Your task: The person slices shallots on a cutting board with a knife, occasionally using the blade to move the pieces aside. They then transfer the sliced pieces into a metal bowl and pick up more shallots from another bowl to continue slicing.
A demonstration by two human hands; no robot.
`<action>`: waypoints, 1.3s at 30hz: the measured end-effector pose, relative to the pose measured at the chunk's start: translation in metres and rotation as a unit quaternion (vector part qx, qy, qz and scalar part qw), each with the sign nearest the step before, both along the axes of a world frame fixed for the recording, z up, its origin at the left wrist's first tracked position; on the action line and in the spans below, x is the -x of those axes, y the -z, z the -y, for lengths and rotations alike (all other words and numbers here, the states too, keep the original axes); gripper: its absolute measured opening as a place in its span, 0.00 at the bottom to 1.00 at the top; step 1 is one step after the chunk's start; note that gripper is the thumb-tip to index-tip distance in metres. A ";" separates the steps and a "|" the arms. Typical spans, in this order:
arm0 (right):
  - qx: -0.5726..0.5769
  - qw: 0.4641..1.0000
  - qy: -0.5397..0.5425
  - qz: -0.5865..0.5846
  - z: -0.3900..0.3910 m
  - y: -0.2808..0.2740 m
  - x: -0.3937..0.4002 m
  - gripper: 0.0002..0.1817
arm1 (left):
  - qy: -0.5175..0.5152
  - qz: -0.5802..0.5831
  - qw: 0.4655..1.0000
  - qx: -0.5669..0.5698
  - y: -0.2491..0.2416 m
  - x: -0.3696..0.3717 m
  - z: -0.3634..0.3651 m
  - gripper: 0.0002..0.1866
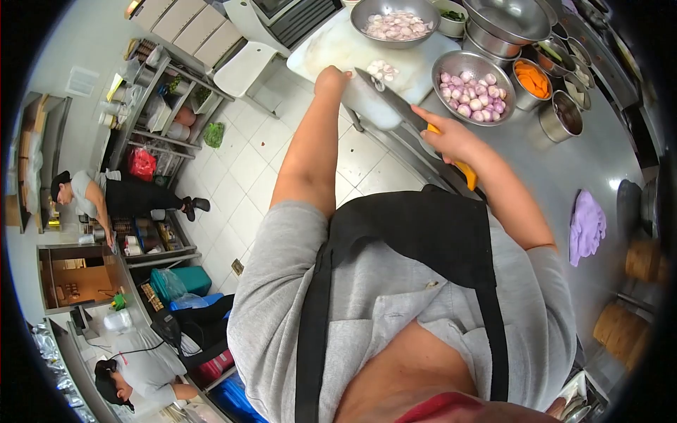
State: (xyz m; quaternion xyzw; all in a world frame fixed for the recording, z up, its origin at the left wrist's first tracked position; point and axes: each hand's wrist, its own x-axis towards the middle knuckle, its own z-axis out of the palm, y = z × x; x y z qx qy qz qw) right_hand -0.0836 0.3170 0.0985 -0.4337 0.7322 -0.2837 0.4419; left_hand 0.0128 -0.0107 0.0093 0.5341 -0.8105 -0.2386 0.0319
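Note:
My right hand point(451, 139) is closed round the yellow handle of a large knife point(396, 104), its blade pointing up and left over the edge of a white cutting board point(317, 55). Near the knife tip is my left hand point(333, 81), fingers bent; whether they hold anything is too small to tell. Sliced shallots point(382, 70) lie on the board beside the blade. A metal bowl point(396, 39) of sliced shallots stands at the board's far side. To the right, a perforated metal bowl point(479, 121) holds several whole peeled shallots point(474, 95).
Bowls of orange slices point(532, 79) and greens point(452, 14), a metal pot point(560, 116) and a purple cloth point(587, 227) are on the steel counter point(522, 158). A white chair point(245, 70) stands beyond the board. Two other people are at the left, by shelves.

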 end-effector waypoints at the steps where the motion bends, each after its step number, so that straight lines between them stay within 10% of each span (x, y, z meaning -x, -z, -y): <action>1: 0.002 0.998 0.004 -0.057 0.001 -0.003 -0.003 0.34 | 0.000 0.000 1.000 0.001 -0.002 0.000 -0.003 0.25; 4: 0.016 0.958 -0.048 -0.281 0.011 0.007 0.000 0.34 | 0.047 -0.062 0.997 -0.010 -0.011 -0.001 -0.022 0.20; 6: 0.024 0.948 -0.043 -0.314 0.014 0.006 -0.001 0.34 | 0.024 -0.147 0.979 0.140 -0.023 -0.002 -0.047 0.19; 8: 0.031 0.938 -0.041 -0.343 0.016 0.006 -0.003 0.33 | 0.220 -0.156 0.897 0.349 -0.027 -0.008 -0.065 0.21; 14: 0.066 0.914 -0.066 -0.395 0.014 0.003 -0.005 0.31 | 0.363 -0.138 0.823 0.413 -0.024 -0.006 -0.085 0.11; 26: 0.143 0.931 0.025 -0.335 -0.059 0.020 0.001 0.30 | 0.063 -0.281 0.946 0.146 0.003 -0.008 -0.034 0.11; 28: 0.025 0.990 0.135 0.039 -0.041 0.006 -0.003 0.31 | 0.017 -0.299 0.948 0.107 0.016 -0.001 -0.035 0.12; 31: 0.095 0.966 0.164 0.178 -0.019 0.031 0.003 0.31 | 0.018 -0.342 0.932 0.115 0.030 0.012 -0.034 0.15; 39: 0.107 0.965 0.135 0.198 0.032 0.057 -0.018 0.33 | 0.035 -0.326 0.932 0.155 0.020 0.031 -0.053 0.21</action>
